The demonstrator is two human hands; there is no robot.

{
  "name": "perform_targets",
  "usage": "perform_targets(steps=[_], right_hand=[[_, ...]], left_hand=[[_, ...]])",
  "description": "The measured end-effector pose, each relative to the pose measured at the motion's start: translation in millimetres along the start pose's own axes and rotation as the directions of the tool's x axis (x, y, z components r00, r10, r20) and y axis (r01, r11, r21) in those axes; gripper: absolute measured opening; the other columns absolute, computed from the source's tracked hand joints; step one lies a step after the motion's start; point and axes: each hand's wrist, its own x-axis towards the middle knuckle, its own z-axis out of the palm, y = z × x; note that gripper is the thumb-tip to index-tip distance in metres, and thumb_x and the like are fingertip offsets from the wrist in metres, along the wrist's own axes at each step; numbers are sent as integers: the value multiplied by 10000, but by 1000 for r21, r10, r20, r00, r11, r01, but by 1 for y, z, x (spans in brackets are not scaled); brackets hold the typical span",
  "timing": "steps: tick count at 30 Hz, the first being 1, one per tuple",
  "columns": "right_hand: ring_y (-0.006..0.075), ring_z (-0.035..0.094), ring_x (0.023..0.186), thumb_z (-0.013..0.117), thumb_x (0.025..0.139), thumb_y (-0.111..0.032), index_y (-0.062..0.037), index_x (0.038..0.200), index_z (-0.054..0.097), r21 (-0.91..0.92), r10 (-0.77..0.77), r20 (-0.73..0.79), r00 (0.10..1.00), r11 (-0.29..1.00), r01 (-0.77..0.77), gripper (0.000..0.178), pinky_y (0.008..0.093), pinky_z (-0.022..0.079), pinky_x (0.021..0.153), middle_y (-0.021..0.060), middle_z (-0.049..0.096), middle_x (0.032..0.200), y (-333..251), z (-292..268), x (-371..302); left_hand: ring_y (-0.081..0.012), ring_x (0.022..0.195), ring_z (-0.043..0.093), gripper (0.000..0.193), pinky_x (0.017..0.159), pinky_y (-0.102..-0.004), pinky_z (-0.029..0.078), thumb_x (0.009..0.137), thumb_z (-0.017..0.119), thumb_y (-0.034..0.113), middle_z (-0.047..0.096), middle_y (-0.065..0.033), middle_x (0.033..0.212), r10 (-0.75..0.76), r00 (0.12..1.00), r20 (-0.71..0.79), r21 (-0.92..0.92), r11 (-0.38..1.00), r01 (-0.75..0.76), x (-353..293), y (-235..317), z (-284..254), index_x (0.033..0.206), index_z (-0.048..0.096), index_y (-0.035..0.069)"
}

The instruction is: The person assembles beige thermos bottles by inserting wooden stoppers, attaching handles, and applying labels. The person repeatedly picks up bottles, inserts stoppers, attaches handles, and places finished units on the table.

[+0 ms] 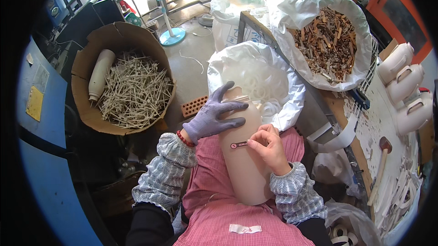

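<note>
A pale pinkish-beige thermos casing point(244, 173) leans across my lap, its neck end pointing away from me. My left hand point(218, 117), in a grey-purple glove, is wrapped over its upper left side just below the neck, fingers spread round it. A small dark label point(238, 145) with a round emblem sits on the casing's front. My bare right hand point(271, 149) is closed in a pinch at the label's right end, thumb and forefinger together and the other fingers curled. The fingertips cover that end of the label.
A cardboard drum point(77, 95) of thin pale sticks stands left; white sacks hold translucent rings point(269, 79) and brown scraps point(326, 40). Jugs with handles point(414, 113) and a hammer point(379, 168) are on the right-hand bench. A perforated brick point(194, 107) and a fan point(172, 36) stand beyond.
</note>
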Motion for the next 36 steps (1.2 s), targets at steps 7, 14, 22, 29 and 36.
perform_targets(steps=[7,14,22,29,36], right_hand=[[214,482,961,754,762,-170,-40,784,686,15,18,-58,998,1000,-17,149,330,388,889,56,523,938,9,4,1],[261,496,917,785,701,-177,-55,746,596,-156,-101,-200,975,985,70,229,367,426,817,87,526,910,15,17,2],[396,509,1150,731,790,-211,8,1167,543,176,39,-221,974,984,1,475,413,410,1009,186,534,1232,30,18,5],[312,635,892,651,801,-144,-64,937,668,47,-604,252,756,788,613,159,409,494,826,129,671,912,-22,15,33],[273,584,976,581,845,-77,-47,983,708,-770,-446,-354,822,638,14,190,382,481,885,106,684,1007,46,-189,179]], left_hand=[[-448,1402,241,748,1121,-484,295,605,892,372,206,-267,1512,66,994,92,135,988,-78,2,1,-3,1268,608,174],[-513,1382,217,919,1102,-513,322,524,911,418,173,-327,1490,79,986,150,233,966,-113,6,4,-2,1319,518,175],[-509,1332,319,955,1075,-501,348,549,869,498,233,-320,1479,-172,885,432,576,808,-124,22,46,-31,1382,479,244],[-374,1069,601,455,953,-442,470,822,676,498,605,-177,1216,-186,932,311,440,898,33,48,30,-36,1113,665,149],[-126,888,614,548,813,-285,497,820,748,392,687,-50,995,-636,525,566,-26,622,782,-97,-12,-28,1233,617,58]])
